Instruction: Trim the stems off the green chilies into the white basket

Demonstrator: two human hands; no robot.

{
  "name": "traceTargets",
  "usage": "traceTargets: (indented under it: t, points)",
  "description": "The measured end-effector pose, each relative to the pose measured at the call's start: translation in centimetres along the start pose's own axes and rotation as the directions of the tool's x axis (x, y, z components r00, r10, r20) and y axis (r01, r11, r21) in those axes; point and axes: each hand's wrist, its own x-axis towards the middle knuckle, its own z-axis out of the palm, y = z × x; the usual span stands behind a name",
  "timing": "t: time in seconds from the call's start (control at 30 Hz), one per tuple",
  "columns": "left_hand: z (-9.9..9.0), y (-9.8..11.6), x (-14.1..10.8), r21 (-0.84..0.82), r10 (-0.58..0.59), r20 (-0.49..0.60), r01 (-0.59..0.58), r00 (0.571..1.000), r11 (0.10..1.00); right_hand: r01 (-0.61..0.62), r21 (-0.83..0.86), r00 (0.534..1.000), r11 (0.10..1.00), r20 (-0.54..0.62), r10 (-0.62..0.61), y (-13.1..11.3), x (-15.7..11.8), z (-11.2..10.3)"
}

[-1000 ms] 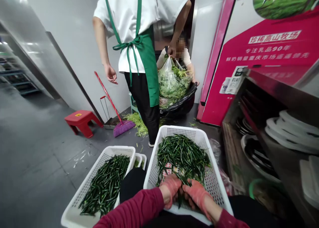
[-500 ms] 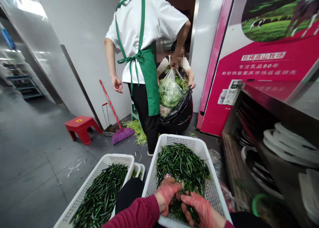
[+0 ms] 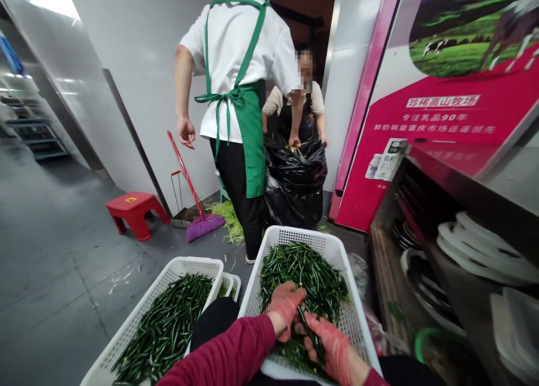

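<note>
Long, thin, glossy green chili peppers [image 3: 303,268] fill much of a white perforated basket [image 3: 251,285] in front of me. My left hand [image 3: 285,307], in a thin see-through glove, is closed over the heap with its fingers pinched at the end of a dark green pepper. Lower right, my gloved right hand [image 3: 330,341] curls around several peppers, the dark ones showing between thumb and fingers. The two hands almost touch. To the left, a second white basket [image 3: 214,265] holds more dark green chili peppers [image 3: 168,324].
A person in a green apron [image 3: 252,133] stands ahead, one arm in a black garbage bag [image 3: 295,178] that another person holds. A red stool [image 3: 135,206], a purple broom [image 3: 205,226] and green scraps [image 3: 231,220] are at left. Shelves with plates [image 3: 475,245] flank the right.
The bulging clear bag of greens has sunk out of sight into the black bag, and the standing person now reaches into it. My hands have shifted slightly, with a pepper showing between them.
</note>
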Motion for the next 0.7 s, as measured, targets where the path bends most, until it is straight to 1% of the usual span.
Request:
traceTargets:
  t: [0.1,0.13,0.17,0.23,0.27,0.3,0.33,0.37,0.47,0.53,0.57,0.63,0.67,0.7]
  points:
    - [0.2,-0.3,-0.1,0.08,0.144,0.039,-0.147,0.989,0.986,-0.011,0.04,0.999,0.999,0.037,0.009,0.1,-0.1,0.2]
    - [0.1,-0.4,-0.2,0.106,0.165,0.053,-0.17,0.985,0.98,-0.002,0.041,1.0,0.999,0.03,0.0,0.1,-0.2,0.1]
    - [-0.2,-0.5,-0.4,0.113,0.153,0.078,-0.162,0.985,0.98,0.001,0.038,1.0,0.999,0.02,-0.002,0.0,-0.2,-0.1]
    - [-0.8,-0.7,-0.8,0.102,0.038,0.165,-0.055,0.986,0.993,-0.01,0.02,1.0,1.0,0.005,0.01,-0.3,-0.6,-0.6]
    - [-1.0,-0.8,-0.9,0.101,-0.026,0.215,0.004,0.976,0.995,-0.017,0.005,1.0,1.0,0.008,0.017,-0.5,-0.9,-0.8]
    - [-1.2,-0.9,-1.0,0.118,-0.059,0.255,0.029,0.965,0.993,-0.027,-0.016,0.999,1.0,0.018,0.027,-0.7,-1.2,-1.0]
    - [-1.4,-1.1,-1.0,0.148,-0.065,0.28,0.023,0.958,0.989,-0.035,-0.041,0.999,0.999,0.025,0.036,-0.8,-1.6,-1.0]
    - [-1.4,-1.3,-0.8,0.185,-0.04,0.288,-0.014,0.957,0.983,-0.043,-0.068,0.999,0.997,0.023,0.044,-0.9,-1.8,-1.0]
    - [-1.3,-2.3,0.3,0.316,0.038,0.269,-0.125,0.963,0.94,-0.079,-0.139,0.996,0.987,-0.043,0.074,-0.7,-2.3,-0.7]
    - [-1.3,-3.0,1.0,0.468,0.031,0.241,-0.144,0.97,0.872,-0.101,-0.18,0.994,0.978,-0.065,0.091,-0.6,-2.4,-0.6]
    - [-1.5,-3.2,1.2,0.55,0.019,0.23,-0.146,0.973,0.823,-0.108,-0.192,0.993,0.975,-0.066,0.097,-0.7,-2.3,-0.7]
    - [-2.2,-3.2,1.4,0.655,-0.023,0.241,-0.145,0.97,0.741,-0.097,-0.161,0.994,0.982,-0.065,0.087,-1.1,-2.2,-1.2]
    - [-2.6,-2.9,1.5,0.671,-0.037,0.26,-0.152,0.965,0.725,-0.087,-0.11,0.995,0.99,-0.066,0.08,-1.5,-2.2,-1.6]
    - [-3.0,-2.5,1.7,0.668,-0.042,0.268,-0.154,0.963,0.728,-0.08,-0.045,0.995,0.996,-0.068,0.077,-1.9,-2.1,-2.0]
